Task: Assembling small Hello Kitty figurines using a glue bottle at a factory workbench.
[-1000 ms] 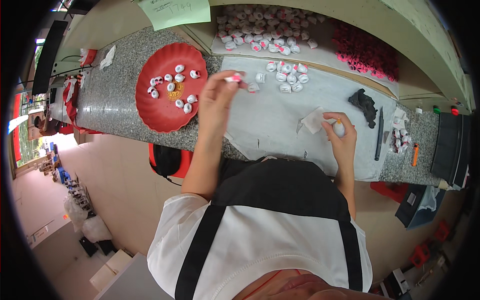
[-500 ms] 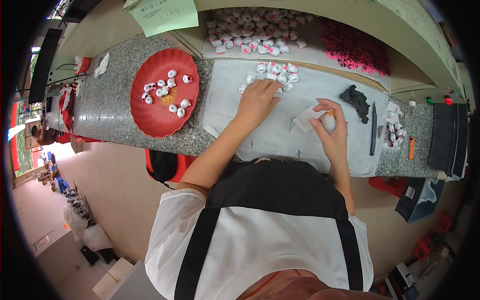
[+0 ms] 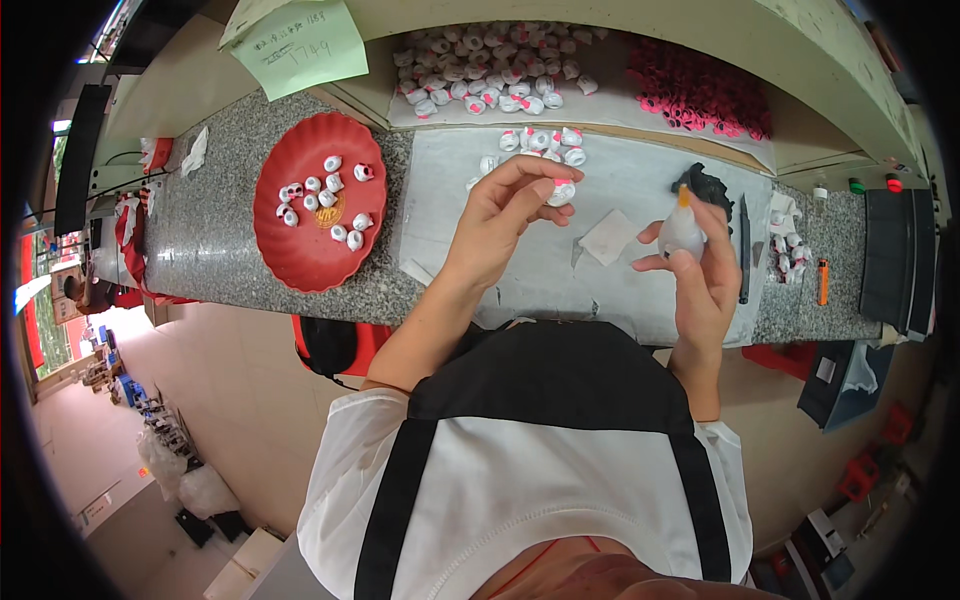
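Observation:
Over the paper-covered work area, my left hand [image 3: 497, 220] pinches a small round white piece with a pink patch [image 3: 562, 192] between thumb and fingertips. My right hand [image 3: 708, 272] is closed round a translucent squeeze bottle [image 3: 680, 232], its orange tip pointing up. Just beyond my left hand lies a small group of similar white pieces [image 3: 537, 140]. Between the hands a small white paper square [image 3: 607, 238] lies on the sheet [image 3: 440, 205]. Further left, a red scalloped plate [image 3: 290, 255] carries several white pieces.
A shelf behind holds many white pieces [image 3: 470, 80] and a heap of pink pieces [image 3: 690, 90]. To the right are a crumpled black cloth [image 3: 706, 186], a dark pen-like tool [image 3: 744, 262], an orange lighter [image 3: 823, 282] and a black box [image 3: 895, 265]. A green note [image 3: 300, 50] hangs at upper left.
My left hand has lifted a white piece from the group and drawn it back toward me. My right hand has moved right with the bottle, now tip up and away from the paper square.

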The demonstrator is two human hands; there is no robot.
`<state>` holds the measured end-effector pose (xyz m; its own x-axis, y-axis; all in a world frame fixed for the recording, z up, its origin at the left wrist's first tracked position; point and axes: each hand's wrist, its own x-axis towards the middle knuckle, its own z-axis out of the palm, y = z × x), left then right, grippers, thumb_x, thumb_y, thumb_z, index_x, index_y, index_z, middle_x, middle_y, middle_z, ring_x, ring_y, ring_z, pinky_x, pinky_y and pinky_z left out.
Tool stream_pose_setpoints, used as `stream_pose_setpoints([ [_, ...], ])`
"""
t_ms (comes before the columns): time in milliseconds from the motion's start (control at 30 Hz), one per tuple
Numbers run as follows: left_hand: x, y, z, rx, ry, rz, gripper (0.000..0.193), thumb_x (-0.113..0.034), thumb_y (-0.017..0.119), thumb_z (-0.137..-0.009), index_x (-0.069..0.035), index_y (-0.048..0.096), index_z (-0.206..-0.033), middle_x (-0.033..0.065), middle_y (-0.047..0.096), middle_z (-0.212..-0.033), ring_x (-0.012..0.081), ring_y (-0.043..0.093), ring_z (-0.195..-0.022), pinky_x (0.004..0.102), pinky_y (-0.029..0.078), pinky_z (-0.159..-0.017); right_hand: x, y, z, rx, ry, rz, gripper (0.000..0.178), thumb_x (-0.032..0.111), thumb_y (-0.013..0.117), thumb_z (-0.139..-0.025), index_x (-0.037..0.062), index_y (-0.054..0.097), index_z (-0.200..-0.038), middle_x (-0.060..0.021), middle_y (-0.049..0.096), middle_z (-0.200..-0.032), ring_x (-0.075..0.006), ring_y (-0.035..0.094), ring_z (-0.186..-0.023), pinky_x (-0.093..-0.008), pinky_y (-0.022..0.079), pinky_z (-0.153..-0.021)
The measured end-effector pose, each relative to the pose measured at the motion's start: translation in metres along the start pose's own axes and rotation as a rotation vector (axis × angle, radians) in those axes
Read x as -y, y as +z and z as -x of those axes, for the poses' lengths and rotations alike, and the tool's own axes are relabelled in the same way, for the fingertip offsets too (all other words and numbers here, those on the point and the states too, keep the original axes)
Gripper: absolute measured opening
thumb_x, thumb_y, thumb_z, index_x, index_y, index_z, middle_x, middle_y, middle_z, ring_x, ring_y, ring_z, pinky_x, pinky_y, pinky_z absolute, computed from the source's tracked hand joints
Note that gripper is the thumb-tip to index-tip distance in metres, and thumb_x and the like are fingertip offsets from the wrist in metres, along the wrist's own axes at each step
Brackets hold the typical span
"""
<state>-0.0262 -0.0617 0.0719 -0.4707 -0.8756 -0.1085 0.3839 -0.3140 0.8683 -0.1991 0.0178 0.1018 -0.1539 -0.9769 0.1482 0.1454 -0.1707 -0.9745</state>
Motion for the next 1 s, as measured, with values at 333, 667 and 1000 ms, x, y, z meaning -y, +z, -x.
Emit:
stream_pose_setpoints([
  [333,0.001,0.014,0.011,0.049,0.166,-0.099,0.023,0.002,0.053,-0.071,0.002,0.047,-0.094,0.0131,0.049,-0.099,0.014,0.052,-0.078,0.027,0.044,-0.066,0.008,-0.002,-0.005,-0.322,-0.243,-0.361,0.034,0.015,0.061,-0.068,0.0025,0.04,-0.093,-0.0075,0.041,-0.089,-0.0148,0.04,-0.084,-0.0255,0.038,-0.07],
  [667,-0.002,0.023,0.016,0.042,0.217,0.018,0.023,0.005,0.052,-0.07,0.004,0.048,-0.092,0.0149,0.048,-0.099,0.0195,0.048,-0.093,0.0345,0.044,-0.079,0.008,0.017,-0.004,-0.154,-0.686,0.297,0.041,0.027,0.067,-0.063,0.0064,0.04,-0.085,-0.0072,0.045,-0.075,-0.013,0.045,-0.053,-0.023,0.04,-0.048],
  [1000,-0.002,0.022,0.017,0.05,0.219,-0.008,0.024,0.006,0.051,-0.07,0.004,0.049,-0.094,0.0146,0.047,-0.1,0.0191,0.047,-0.094,0.0322,0.042,-0.08,0.007,0.014,-0.005,-0.022,-0.675,0.238,0.048,0.009,0.074,-0.054,0.0062,0.042,-0.089,-0.0099,0.047,-0.082,-0.0145,0.05,-0.059,-0.0222,0.042,-0.052],
])
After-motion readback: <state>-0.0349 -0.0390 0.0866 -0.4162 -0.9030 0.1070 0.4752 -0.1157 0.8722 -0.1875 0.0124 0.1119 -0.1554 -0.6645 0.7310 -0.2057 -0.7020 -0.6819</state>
